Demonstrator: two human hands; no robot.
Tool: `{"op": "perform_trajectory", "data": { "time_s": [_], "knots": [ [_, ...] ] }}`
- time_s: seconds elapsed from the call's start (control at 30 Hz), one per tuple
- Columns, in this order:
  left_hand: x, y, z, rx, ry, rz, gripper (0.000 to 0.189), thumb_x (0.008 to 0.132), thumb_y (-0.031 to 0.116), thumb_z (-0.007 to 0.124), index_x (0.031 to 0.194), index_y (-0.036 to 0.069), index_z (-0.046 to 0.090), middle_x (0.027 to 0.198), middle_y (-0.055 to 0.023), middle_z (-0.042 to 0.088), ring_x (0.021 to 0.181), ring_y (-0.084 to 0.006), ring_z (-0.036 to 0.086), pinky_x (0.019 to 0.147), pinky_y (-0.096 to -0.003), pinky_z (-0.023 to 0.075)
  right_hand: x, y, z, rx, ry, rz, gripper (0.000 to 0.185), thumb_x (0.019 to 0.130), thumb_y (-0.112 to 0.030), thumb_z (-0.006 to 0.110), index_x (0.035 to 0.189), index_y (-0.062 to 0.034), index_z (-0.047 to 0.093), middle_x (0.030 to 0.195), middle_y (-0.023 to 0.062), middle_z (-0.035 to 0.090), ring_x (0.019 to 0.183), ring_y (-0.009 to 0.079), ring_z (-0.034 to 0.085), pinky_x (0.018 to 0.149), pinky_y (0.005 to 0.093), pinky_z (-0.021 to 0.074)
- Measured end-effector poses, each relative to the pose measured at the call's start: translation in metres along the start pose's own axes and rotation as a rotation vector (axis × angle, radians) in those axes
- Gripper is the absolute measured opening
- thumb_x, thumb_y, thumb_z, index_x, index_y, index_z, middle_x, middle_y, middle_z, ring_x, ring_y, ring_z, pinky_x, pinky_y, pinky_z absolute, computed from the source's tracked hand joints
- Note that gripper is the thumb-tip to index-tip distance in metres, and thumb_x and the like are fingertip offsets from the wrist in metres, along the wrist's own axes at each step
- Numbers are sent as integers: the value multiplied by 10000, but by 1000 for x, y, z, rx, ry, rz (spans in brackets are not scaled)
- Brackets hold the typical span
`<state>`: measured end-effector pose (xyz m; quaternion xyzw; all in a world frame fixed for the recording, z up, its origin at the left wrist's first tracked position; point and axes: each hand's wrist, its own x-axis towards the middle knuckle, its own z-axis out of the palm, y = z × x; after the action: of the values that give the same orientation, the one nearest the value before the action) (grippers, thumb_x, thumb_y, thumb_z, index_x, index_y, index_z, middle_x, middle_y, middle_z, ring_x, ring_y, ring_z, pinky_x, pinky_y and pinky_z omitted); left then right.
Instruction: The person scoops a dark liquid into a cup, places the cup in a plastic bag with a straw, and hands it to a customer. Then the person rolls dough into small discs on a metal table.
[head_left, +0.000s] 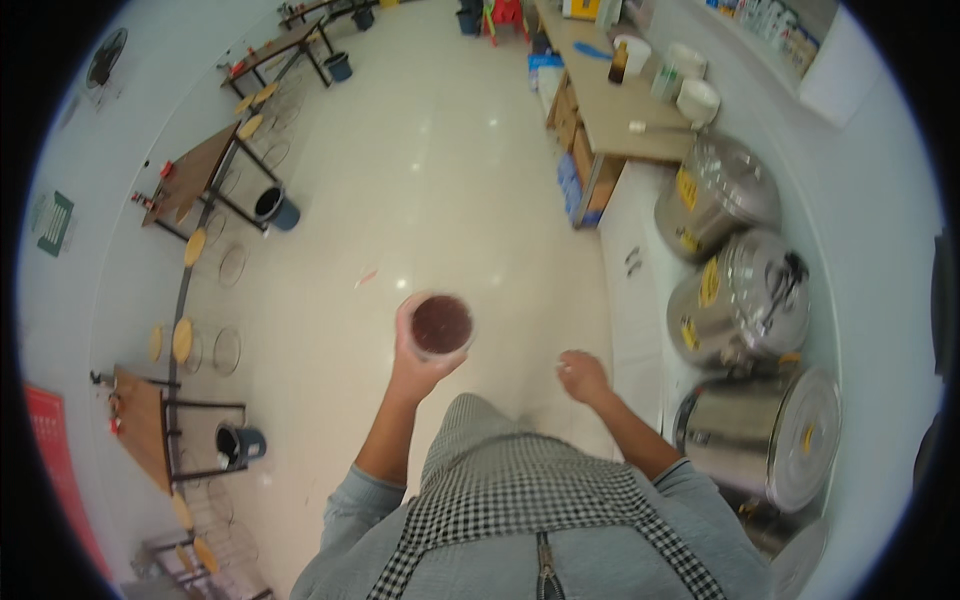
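Observation:
My left hand (420, 369) is wrapped around a round cup (442, 324) and holds it upright over the floor, in front of my body. Dark reddish-brown contents fill the cup, with a pale rim around them. Lower on the right, my right hand (583, 376) hangs beside the white cabinet (637, 300), apart from it. Its fingers are curled, and a small pale spot shows at them; whether something is held there is unclear. I wear a black-and-white checked apron (525, 484).
Along the right, large lidded steel pots (739, 296) stand in a row. Beyond them is a counter (600, 112) with a brown bottle (618, 64) and white bowls (698, 101). To the left are wooden tables (195, 176), round stools (182, 340) and dark bins (277, 208). Pale floor (420, 210) runs between.

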<state>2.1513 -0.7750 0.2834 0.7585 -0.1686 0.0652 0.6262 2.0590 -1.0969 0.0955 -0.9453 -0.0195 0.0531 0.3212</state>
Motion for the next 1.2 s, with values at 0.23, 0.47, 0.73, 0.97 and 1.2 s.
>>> {"op": "perform_trajectory", "data": {
  "time_s": [0.23, 0.47, 0.73, 0.97, 1.2],
  "knots": [
    [229, -101, -3, -187, 36, -6, 893, 631, 24, 848, 1429, 46, 446, 1370, -112, 525, 1280, -242, 571, 1096, -408, 489, 279, 13, -38, -32, -62, -28, 290, 971, -238, 564, 1111, -19, 693, 1123, 215, 710, 1059, 440, 649, 952, 533, 520],
    [480, -170, 21, -272, -86, -38, 926, 675, 82, 875, 1466, 58, 394, 1392, -114, 511, 1314, -259, 547, 1113, -429, 484, 404, 59, -45, 223, -386, 151, 586, 1016, -517, 615, 1299, -7, 668, 1346, 226, 651, 1292, 417, 568, 1115, 504, 437],
    [770, -264, 98, -258, -171, -32, 955, 670, 111, 890, 1480, 65, 384, 1406, -110, 504, 1309, -260, 546, 1119, -429, 486, 626, 147, -95, -103, -348, 253, 580, 1037, -539, 524, 1367, -69, 602, 1365, 223, 617, 1362, 412, 505, 1115, 765, 289],
    [1007, -301, 181, -229, -246, 26, 950, 683, 157, 881, 1486, 54, 385, 1412, -119, 505, 1304, -261, 556, 1113, -434, 492, 890, 224, -269, -78, 84, 366, 502, 983, -347, 605, 1324, 21, 620, 1327, 291, 632, 1304, 448, 551, 1137, 566, 412],
    [1210, -368, 261, -230, -384, 73, 946, 654, 112, 858, 1479, 40, 400, 1413, -120, 486, 1309, -263, 545, 1123, -419, 485, 1124, 285, -411, 83, 526, 468, 274, 947, -280, 626, 998, -12, 662, 1189, 254, 672, 1135, 462, 607, 929, 560, 500]
  ]
}}
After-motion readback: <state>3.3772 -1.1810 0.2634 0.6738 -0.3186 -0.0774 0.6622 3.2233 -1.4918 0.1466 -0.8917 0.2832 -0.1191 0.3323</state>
